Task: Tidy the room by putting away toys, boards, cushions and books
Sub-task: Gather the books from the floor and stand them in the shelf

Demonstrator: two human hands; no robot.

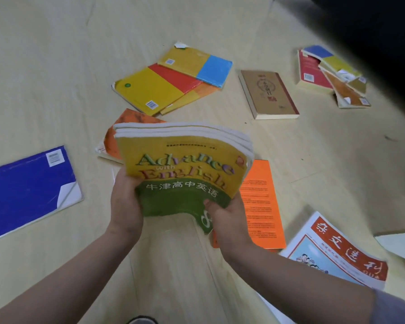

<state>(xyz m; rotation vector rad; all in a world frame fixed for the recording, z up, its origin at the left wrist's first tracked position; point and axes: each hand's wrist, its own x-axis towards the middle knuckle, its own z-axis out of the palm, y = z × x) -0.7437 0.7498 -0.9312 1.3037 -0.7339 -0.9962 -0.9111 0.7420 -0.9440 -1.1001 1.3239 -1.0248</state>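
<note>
Both my hands hold a small stack of books (185, 164) above the floor; the top one has a yellow and green cover reading "Advance with English". My left hand (124, 202) grips the stack's lower left edge. My right hand (227, 218) grips its lower right corner, thumb on the green cover. Loose books lie on the floor around: an orange-patterned one (110, 141) just behind the stack, an orange one (260, 202) under my right hand, and yellow, red and blue ones (171, 80) farther back.
A blue book (28, 188) lies at the left on the pale wooden floor (45, 66). A brown book (267, 94) and a messy pile of books (332, 76) lie at the back right. A red and white magazine (337, 251) lies at the lower right. A dark shape (372, 31) fills the top right corner.
</note>
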